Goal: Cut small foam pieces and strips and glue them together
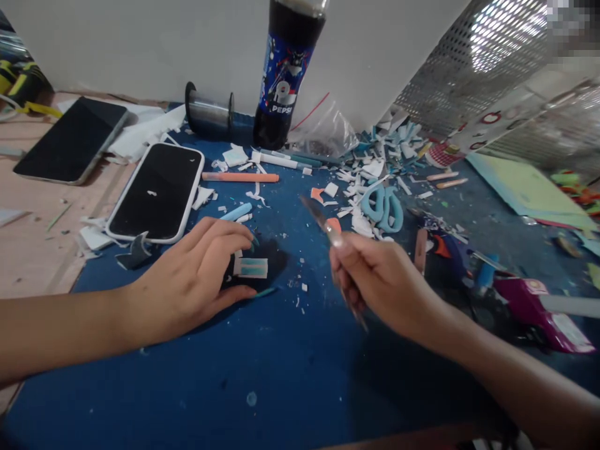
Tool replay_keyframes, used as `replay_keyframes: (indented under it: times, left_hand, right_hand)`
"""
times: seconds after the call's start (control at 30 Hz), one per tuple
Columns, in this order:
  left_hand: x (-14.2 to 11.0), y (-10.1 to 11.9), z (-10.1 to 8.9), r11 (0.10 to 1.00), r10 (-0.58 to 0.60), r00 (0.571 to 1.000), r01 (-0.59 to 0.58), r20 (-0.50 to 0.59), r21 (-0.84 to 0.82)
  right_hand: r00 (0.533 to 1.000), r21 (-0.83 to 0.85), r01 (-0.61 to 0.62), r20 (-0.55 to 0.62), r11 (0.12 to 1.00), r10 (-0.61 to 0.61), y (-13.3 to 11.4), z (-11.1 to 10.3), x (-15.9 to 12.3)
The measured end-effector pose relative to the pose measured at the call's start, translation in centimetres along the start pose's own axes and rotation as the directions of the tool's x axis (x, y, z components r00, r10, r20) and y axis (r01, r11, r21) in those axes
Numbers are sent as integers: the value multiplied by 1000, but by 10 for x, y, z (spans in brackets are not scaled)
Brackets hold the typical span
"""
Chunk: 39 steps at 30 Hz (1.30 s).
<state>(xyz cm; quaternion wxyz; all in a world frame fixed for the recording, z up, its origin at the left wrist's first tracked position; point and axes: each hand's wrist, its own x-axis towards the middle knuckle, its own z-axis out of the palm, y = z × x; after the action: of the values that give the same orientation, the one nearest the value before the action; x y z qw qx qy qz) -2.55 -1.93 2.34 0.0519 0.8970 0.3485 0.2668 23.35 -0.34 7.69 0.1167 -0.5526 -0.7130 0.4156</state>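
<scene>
My left hand (pixel 194 275) is on the left of the blue surface (pixel 197 381), its fingers (pixel 234 239) curved and parted around a small white piece with teal stripes (pixel 252 268); the piece lies between my thumb and the other fingers, and I cannot tell whether any fingertip touches it. My right hand (pixel 375 269), to the right of it, has its fingers clenched on a small knife (pixel 319 217), the blade tilted toward the far left and well apart from the striped piece; the thin points below those fingers are too blurred to name.

Tiny white scraps (pixel 304 287) lie between my hands; just beyond my left hand are a short light-blue stick (pixel 238 212) and an orange pen (pixel 240 177), with a white pen (pixel 274 160) farther off; the white-edged phone (pixel 157 192) lies to the far left of that hand, near a darker phone (pixel 72 140). At the far side a clear spool (pixel 209 111) stands left of a Pepsi bottle (pixel 289 75), with a clear plastic bag (pixel 323 134) to the bottle's right; beyond my right hand, light-blue scissors (pixel 385 208) lie beside a heap of white and blue offcuts (pixel 391 150); a magenta packet (pixel 539 312) lies to the right.
</scene>
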Motion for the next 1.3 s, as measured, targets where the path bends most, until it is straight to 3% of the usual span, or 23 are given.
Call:
replay_keyframes:
  times: [0.1,0.2,0.27,0.37,0.47,0.57,0.63,0.7,0.8,0.87,0.93,1.03,1.3]
  left_hand:
    - [-3,-5,3,991,-110,993,112,34,-72]
    - [-4,-10,5,977,-157,986,164,57,-137]
    - [-4,-8,3,985,-133,991,135,28,-111]
    - [-9,7,-3,998,-14,1000,14,2,58]
    - [-19,24,-6,983,-8,990,-18,140,183]
    - [-27,30,-4,977,-29,974,-20,224,212]
    - [-28,28,-2,980,6,968,-55,249,190]
    - [-26,26,-1,982,59,962,-104,268,157]
    - [-23,26,-2,985,96,951,-134,294,111]
    - [-21,26,-3,990,93,952,-120,292,76]
    - [-21,26,-4,994,83,954,-98,287,38]
    - [-22,25,-3,998,62,953,-67,297,7]
    - [-25,25,-2,999,28,954,-36,297,21]
  right_hand:
    - [985,-201,172,22,964,-172,4,10,-7]
    - [937,-371,327,6,869,-350,6,14,-5]
    - [923,-413,363,35,836,-383,7,15,-5]
    - [944,-418,315,50,852,-325,8,14,-10]
    - [941,-412,207,-165,887,-296,7,4,-18]
    - [832,-369,174,-440,913,-337,4,-11,-22]
    - [786,-346,191,-506,918,-355,2,-18,-21]
    - [808,-368,231,-442,901,-388,3,-18,-18]
    - [871,-458,378,-120,805,-477,10,-12,-11]
    - [865,-520,464,91,717,-494,17,-7,-6]
    - [849,-595,504,209,626,-485,22,-5,-3]
    - [826,-677,527,266,514,-497,25,-5,-3]
    - [778,-727,564,309,392,-547,23,-5,-6]
